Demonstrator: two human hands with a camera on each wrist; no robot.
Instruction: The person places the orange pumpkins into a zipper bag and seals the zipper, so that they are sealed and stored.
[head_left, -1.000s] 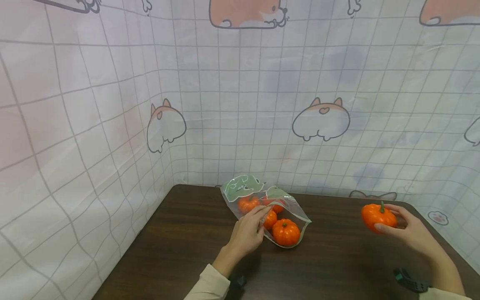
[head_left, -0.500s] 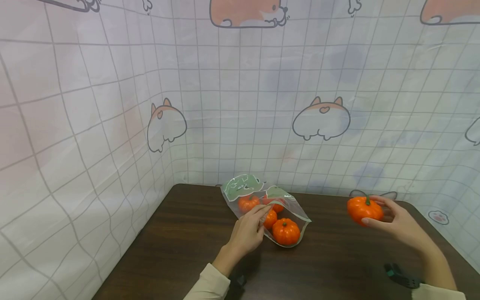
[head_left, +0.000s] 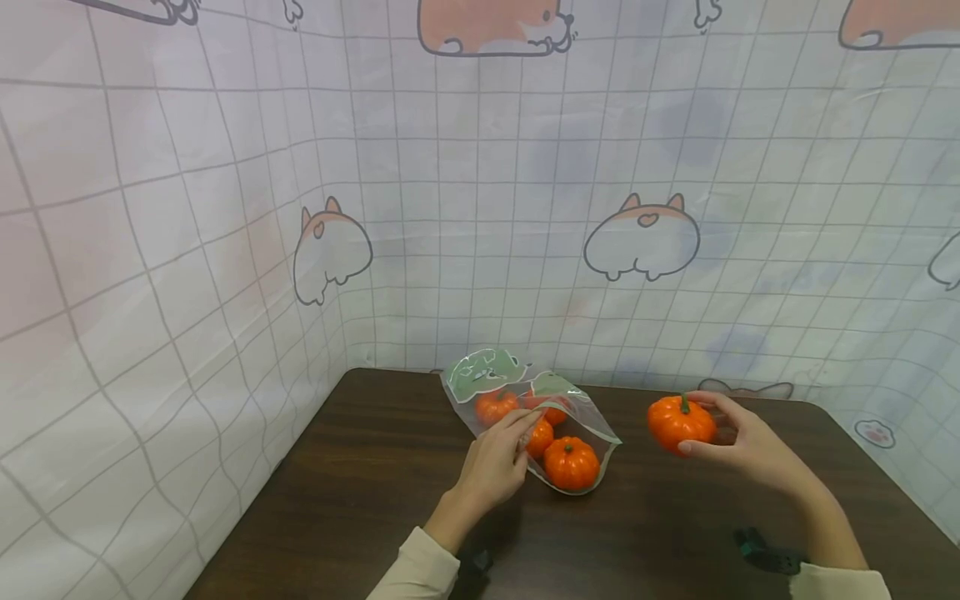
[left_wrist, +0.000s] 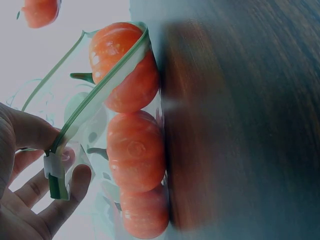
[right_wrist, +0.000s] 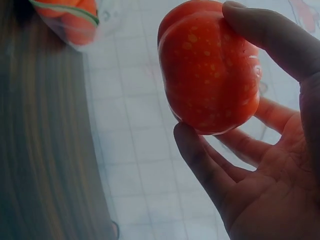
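A clear zip bag (head_left: 606,433) with green print lies on the table, its mouth toward the right front. Inside it are several small orange pumpkins (head_left: 572,464) with green stems. My left hand (head_left: 491,467) pinches the bag's edge near the zip slider (left_wrist: 53,166), between thumb and fingers, holding the mouth apart. My right hand (head_left: 746,442) grips another orange pumpkin (head_left: 678,423) by its side, above the table and right of the bag. In the right wrist view, thumb and fingertips press the pumpkin (right_wrist: 207,70) from opposite sides.
The dark wooden table (head_left: 360,467) reaches back to a fabric backdrop (head_left: 480,250) printed with a grid and cartoon corgis. The backdrop also runs along the left and right sides. A dark strap (head_left: 768,554) shows beneath the right wrist.
My right hand has carried its pumpkin leftward toward the bag. The left hand and the bag have stayed where they were.
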